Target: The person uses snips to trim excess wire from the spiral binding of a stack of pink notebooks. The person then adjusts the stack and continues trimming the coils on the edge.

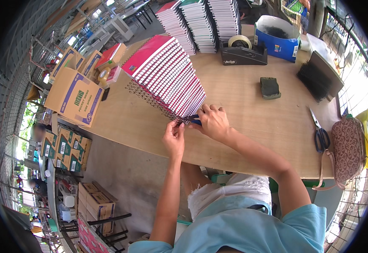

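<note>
On the table [243, 130] near its front edge stood the notebook stack [167, 71], which I judged liable to topple if the pliers [196, 122] grasped in the right hand [213, 122] tugged the coil [183, 120], because the left hand [174, 138] pinched only the coil's end.

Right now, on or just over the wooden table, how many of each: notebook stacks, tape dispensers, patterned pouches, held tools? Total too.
Notebook stacks: 4 (front stack, back left stack, back middle stack, back right stack)
Tape dispenser: 1
Patterned pouch: 1
Held tool: 1, in right hand
Total: 7
</note>
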